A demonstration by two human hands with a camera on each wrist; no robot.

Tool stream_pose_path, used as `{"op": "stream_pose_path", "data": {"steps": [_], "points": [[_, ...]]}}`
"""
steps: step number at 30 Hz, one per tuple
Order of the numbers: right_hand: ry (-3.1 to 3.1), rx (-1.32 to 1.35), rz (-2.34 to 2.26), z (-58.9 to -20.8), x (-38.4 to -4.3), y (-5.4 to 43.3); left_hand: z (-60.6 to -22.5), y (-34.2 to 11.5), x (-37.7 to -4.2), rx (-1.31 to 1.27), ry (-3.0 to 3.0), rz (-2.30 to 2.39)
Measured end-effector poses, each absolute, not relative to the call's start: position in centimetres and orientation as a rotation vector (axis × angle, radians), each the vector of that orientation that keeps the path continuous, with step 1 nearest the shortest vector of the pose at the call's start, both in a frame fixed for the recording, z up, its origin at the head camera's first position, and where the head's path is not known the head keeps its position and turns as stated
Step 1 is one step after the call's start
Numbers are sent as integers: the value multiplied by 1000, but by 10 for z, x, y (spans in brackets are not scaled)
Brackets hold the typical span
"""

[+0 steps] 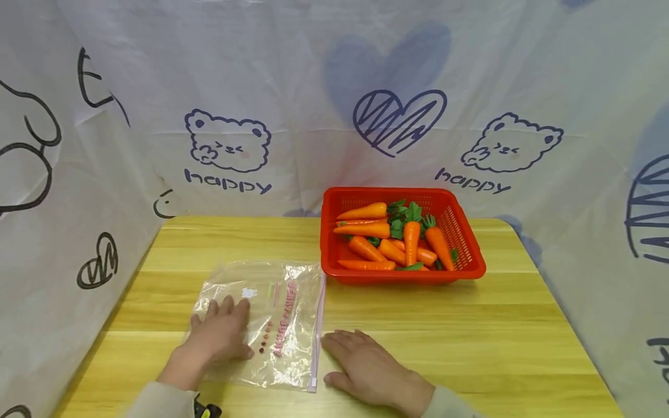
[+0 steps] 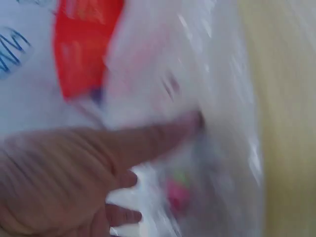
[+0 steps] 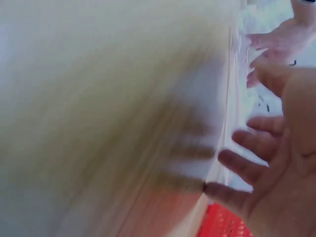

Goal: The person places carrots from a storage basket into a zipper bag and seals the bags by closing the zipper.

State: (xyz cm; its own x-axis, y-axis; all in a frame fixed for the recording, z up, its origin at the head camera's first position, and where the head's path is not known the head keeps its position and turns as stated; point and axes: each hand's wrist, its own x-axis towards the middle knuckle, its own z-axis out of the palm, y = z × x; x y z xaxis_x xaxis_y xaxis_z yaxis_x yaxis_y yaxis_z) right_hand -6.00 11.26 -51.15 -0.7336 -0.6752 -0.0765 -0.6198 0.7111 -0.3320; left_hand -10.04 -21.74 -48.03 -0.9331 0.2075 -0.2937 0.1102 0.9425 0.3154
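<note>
A clear zip bag (image 1: 298,371) with pink lettering lies flat on the wooden table, its pale purple zip strip along the right side. Over the bag's left part is my left hand (image 1: 222,331), fingers spread; whether it presses the plastic I cannot tell. The left wrist view is blurred, but the thumb (image 2: 148,143) shows stretched out over the bag. Just right of the zip strip, my right hand (image 1: 368,368) is low over the table with its fingers extended. In the right wrist view its fingers (image 3: 242,168) are apart and hold nothing.
Behind and right of the bag stands a red plastic basket (image 1: 402,277) holding several orange carrots (image 1: 412,241) with green tops. The wooden table (image 1: 470,331) ends at a white printed cloth (image 1: 308,75) hanging at the back and sides.
</note>
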Motion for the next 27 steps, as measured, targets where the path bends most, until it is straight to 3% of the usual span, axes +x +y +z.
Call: {"op": "stream_pose_path", "data": {"steps": [13,27], "points": [[2982,-712,-568,-519,-83,109,-491,-105,-100,405,3121,421],[2948,-621,-519,-515,-83,98,-500,-86,-112,263,3056,297]]}}
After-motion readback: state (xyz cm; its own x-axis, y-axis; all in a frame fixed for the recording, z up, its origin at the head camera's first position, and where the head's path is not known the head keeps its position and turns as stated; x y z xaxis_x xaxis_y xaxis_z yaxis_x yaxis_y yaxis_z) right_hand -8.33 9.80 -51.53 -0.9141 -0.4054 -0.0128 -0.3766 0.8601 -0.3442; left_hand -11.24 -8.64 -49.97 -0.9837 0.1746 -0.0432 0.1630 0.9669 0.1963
